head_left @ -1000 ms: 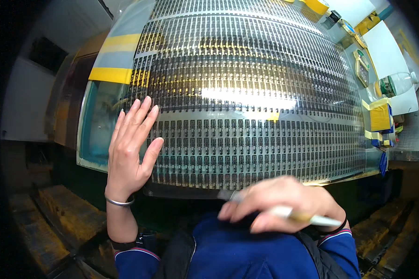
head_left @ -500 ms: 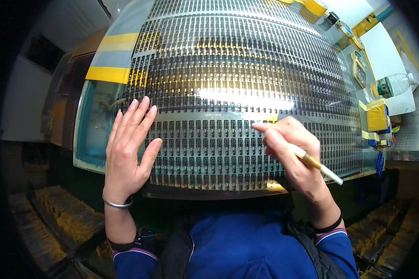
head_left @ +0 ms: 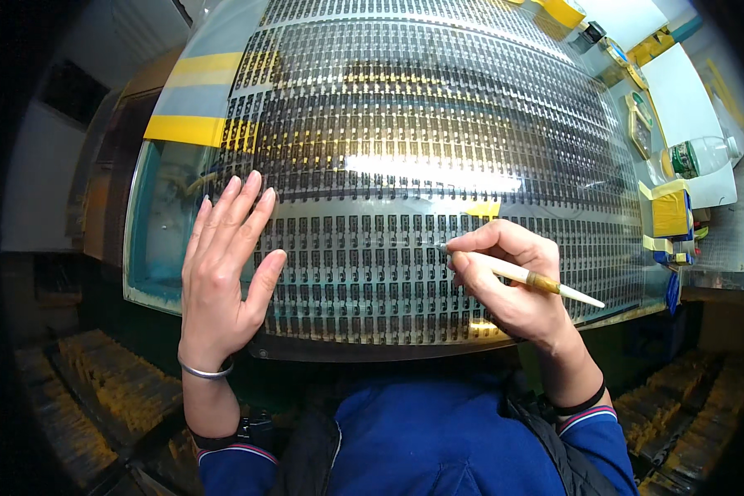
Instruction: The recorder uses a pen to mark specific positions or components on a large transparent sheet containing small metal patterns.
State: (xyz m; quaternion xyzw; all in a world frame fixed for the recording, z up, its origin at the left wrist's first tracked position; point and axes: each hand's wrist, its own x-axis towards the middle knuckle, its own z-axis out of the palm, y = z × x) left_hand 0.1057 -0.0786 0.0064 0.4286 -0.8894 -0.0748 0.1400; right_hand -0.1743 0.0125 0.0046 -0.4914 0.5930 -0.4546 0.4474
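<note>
A large clear film sheet [head_left: 380, 208] printed with rows of small dark shapes covers the glass tabletop [head_left: 165, 236]. My left hand [head_left: 223, 269] lies flat on the sheet's left edge, fingers stretched and thumb out to the side. My right hand [head_left: 521, 277] pinches a slim pen-like tool [head_left: 544, 282], white with a brown-gold band, its back end sloping down to the right. Thumb and forefinger meet over one of the lower printed rows. The working tip is too small to make out there. Just above this hand sits a small yellow piece [head_left: 484, 210].
Yellow tape strips [head_left: 182, 130] cross the sheet's upper left. Along the right side are tape rolls [head_left: 626, 62], a plastic bottle [head_left: 698, 157] lying on its side, and a yellow-wrapped block [head_left: 671, 212]. Dark racks [head_left: 99, 384] stand below the table. A bright glare crosses the sheet.
My right hand has drawn its extended forefinger in to a pinch and come slightly left, and the tool has tilted flatter. My left hand stays flat in nearly the same place.
</note>
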